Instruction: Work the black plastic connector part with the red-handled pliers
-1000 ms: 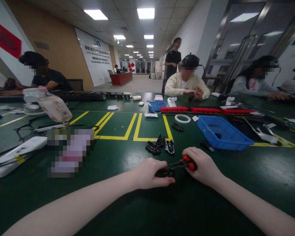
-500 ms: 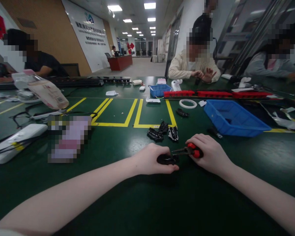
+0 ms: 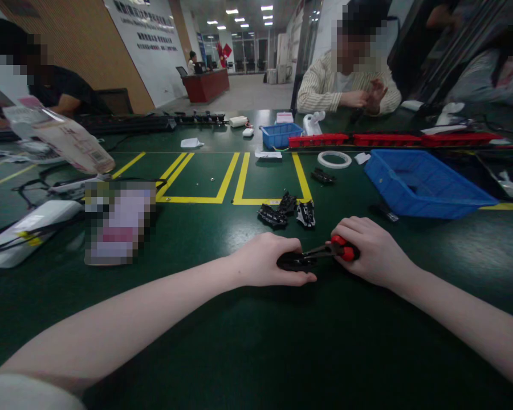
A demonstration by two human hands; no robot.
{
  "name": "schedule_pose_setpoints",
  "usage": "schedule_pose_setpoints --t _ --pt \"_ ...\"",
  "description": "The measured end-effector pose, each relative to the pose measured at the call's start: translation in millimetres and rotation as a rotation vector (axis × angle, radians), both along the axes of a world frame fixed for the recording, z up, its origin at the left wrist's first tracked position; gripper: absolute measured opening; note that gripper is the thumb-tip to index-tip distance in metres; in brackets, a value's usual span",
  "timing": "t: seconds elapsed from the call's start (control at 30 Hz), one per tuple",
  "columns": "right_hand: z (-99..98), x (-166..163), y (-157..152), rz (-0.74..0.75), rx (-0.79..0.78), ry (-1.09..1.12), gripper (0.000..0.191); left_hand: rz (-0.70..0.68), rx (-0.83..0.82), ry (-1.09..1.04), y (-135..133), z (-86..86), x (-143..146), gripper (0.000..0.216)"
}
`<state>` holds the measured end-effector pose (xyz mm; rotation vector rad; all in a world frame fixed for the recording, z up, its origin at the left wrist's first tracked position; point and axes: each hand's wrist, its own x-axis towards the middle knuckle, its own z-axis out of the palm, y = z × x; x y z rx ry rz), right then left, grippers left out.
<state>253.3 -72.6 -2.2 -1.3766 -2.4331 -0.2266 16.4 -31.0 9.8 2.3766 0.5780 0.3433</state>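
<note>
Tabletop (image 3: 256, 347), pliers (image 3: 337, 249) in right hand (image 3: 374, 250)

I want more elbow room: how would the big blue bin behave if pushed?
The big blue bin looks like thin-walled plastic, so it is probably stiff and light for its size. Being low and wide, it seems unlikely to tip. The dark item inside may slide.

Left hand (image 3: 265, 261) hides the left end of the glossy black rounded part (image 3: 298, 262); can't tell whether the tips of the red-handled metal pliers (image 3: 342, 249) touch it. Right hand (image 3: 374, 250) covers most of the grips. Dark piece (image 3: 412, 188) inside the blue plastic open bin (image 3: 436, 204): too small to identify. Flat purple rectangular object (image 3: 122, 225) pixelated. White oblong box (image 3: 38, 222) clipped by left edge. Wall lettering (image 3: 147, 25) blurred.
</note>
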Motion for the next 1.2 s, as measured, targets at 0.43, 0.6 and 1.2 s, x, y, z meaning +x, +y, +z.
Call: schedule_pose_setpoints --t 0.43,0.6,1.2 --pt "-0.8 0.1 -1.7 0.013 0.01 -0.029 0.003 -0.052 0.07 0.042 3.0 1.3 -2.5 0.04" --pt "-0.2 0.8 -2.7 -0.008 0.044 -0.062 0.002 0.038 0.167 0.064 -0.6 1.8 -1.3 0.037" --pt "-0.4 1.7 -3.3 -0.156 -0.095 -0.041 0.006 0.185 0.095 0.042 -0.9 -1.3 -1.0 0.036"
